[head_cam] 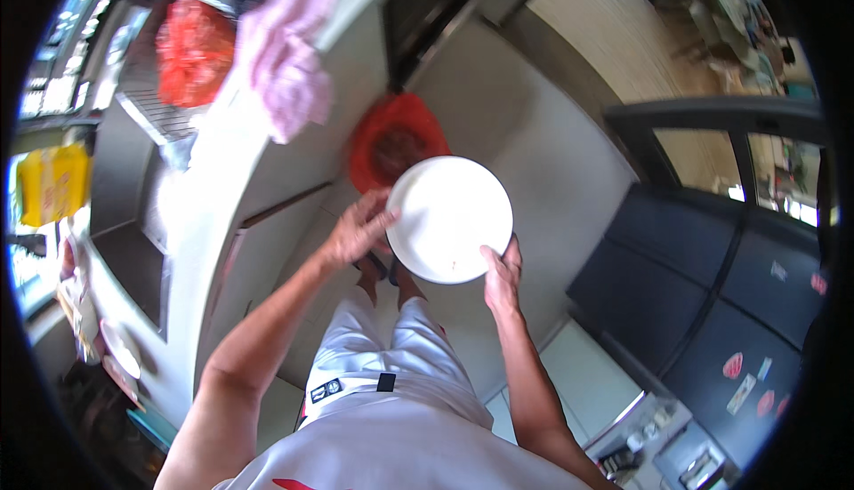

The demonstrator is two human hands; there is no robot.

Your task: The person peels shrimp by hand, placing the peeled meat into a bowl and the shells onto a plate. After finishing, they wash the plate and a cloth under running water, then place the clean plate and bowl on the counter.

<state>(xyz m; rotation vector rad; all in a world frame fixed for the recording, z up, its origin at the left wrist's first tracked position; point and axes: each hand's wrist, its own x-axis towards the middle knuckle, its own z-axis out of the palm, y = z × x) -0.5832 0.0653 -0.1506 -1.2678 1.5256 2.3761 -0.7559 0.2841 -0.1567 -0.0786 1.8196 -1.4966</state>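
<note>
Both of my hands hold a round white plate [450,220] in front of my body. My left hand [360,226] grips its left edge, with the thumb on the upper face. At the lower right edge my right hand [504,273] grips it, thumb on top. A small reddish speck shows near the plate's lower part. Beyond the plate, partly hidden by it, a bin lined with a red plastic bag [400,140] stands on the floor; what lies inside cannot be made out.
On my left runs a white counter [220,190] with a sink [130,256], a pink cloth [287,56], a red plastic bag [193,53] and a yellow packet [53,183]. A lower cabinet door [260,243] seems to stand ajar. A dark refrigerator [694,276] is at the right.
</note>
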